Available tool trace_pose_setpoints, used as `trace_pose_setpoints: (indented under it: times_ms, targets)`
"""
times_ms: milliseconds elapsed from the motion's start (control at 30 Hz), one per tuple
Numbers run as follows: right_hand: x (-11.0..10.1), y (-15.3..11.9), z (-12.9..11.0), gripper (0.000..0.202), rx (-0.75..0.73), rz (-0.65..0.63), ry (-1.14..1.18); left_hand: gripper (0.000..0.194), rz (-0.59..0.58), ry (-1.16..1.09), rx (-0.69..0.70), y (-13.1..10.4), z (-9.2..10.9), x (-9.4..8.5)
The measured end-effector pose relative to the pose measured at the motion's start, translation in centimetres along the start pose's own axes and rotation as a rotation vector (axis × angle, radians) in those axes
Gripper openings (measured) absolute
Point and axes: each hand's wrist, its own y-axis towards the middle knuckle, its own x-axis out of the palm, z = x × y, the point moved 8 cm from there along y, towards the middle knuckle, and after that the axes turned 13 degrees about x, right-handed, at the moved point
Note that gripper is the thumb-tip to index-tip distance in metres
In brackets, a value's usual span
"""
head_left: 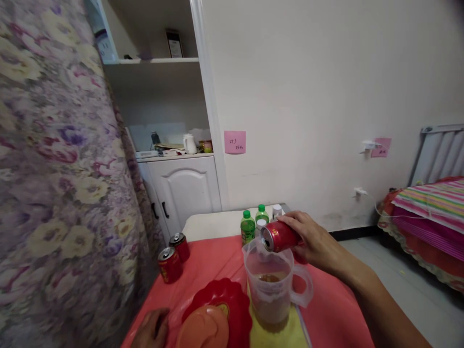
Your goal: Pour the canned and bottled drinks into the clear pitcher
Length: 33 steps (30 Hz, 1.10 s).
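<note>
My right hand (303, 237) is wrapped round a red drink can (281, 236), tipped on its side with its opened top over the mouth of a clear plastic pitcher (270, 307). Some brownish liquid shows inside the pitcher, whose handle points right. Resting on the red tablecloth at the bottom edge, my left hand (150, 328) is partly cut off; its thumb and fingers are apart and nothing shows in them. Beside it lies an orange lid-like round piece (203, 328) on a red scalloped plate (237, 309).
Two more red cans (170, 265) stand at the table's left edge. Behind the pitcher are green-capped bottles (248, 227) and white-capped bottles (277, 211). A yellow mat (281, 336) lies under the pitcher. A floral curtain (65, 169) hangs close on the left.
</note>
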Motion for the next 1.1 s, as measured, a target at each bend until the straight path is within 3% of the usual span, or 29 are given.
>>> trace_pose_setpoints:
  times_ms: [1100]
  targets:
    - [1.1,0.3,-0.7,0.074,-0.105,0.045,-0.048,0.033,0.004,0.007,-0.026,0.0,0.7,-0.4]
